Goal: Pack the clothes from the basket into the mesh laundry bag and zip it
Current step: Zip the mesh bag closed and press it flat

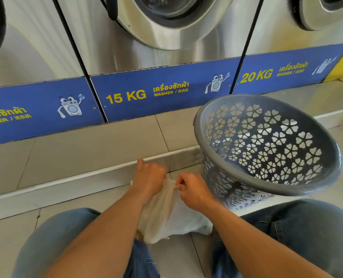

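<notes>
White mesh laundry bag (172,215) lies on the tiled floor (90,199) between the person's knees, bulging as though clothes are already inside, though the mesh hides what they are. Its near end rests low while the far end is lifted towards both hands, which probably keeps the zip line taut so the slider can travel. The left hand (149,178) has its fingers curled round the top corner of the bag, bracing it. The right hand (192,189) pinches something small at the bag's upper edge, most likely the zip pull; it is too small to be sure. Zipping looks like the step in hand.

Just to the right, the grey plastic basket (267,149) is tipped with its mouth towards the person, and no clothes show inside it, which suggests packing is done.

Counted: one bag, one basket, two hands, and three steel washers (166,47) behind the raised step, two labelled 15 KG and 20 KG.
</notes>
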The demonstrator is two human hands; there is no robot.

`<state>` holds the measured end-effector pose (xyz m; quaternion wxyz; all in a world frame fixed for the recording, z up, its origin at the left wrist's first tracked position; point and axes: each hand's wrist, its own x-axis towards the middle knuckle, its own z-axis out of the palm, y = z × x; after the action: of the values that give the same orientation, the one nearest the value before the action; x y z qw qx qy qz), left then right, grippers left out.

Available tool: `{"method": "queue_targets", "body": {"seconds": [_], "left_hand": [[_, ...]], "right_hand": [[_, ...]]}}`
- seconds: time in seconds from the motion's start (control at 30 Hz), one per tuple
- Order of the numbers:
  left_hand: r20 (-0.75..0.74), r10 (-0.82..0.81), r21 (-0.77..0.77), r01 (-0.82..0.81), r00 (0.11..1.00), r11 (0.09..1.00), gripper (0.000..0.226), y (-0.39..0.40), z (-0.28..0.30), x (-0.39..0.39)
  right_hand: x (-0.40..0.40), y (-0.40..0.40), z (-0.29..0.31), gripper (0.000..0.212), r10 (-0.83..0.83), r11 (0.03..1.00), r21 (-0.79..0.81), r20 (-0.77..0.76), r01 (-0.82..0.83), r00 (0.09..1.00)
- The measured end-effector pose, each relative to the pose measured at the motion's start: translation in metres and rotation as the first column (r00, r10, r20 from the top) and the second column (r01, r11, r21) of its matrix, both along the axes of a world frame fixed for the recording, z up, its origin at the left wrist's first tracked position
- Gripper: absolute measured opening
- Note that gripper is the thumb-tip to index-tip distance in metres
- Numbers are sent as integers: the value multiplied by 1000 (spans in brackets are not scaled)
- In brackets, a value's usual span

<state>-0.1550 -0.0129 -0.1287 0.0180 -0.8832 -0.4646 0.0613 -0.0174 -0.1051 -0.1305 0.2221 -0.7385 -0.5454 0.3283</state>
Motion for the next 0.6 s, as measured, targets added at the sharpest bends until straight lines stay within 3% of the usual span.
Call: {"method": "queue_targets", "body": {"seconds": [0.13, 0.37, 0.5, 0.6], "left_hand": [[91, 139, -13, -139, 986, 990, 30, 24, -17, -6], [101, 181, 13, -183, 978, 983, 33, 32, -22, 1], [154, 209, -54, -203, 966, 978, 30, 28, -17, 0], [239, 273, -185, -232, 932, 955, 27, 18, -3, -3]], "right_hand": [[1, -5, -12, 16, 114, 991, -76, 85, -108, 990], [-9, 3, -23, 18, 176, 977, -125, -7, -175, 984], [-11, -1, -22, 25, -82, 995, -83, -267, 62, 960], [-10, 1, -11, 23, -333, 943, -182, -518, 279, 788]]}}
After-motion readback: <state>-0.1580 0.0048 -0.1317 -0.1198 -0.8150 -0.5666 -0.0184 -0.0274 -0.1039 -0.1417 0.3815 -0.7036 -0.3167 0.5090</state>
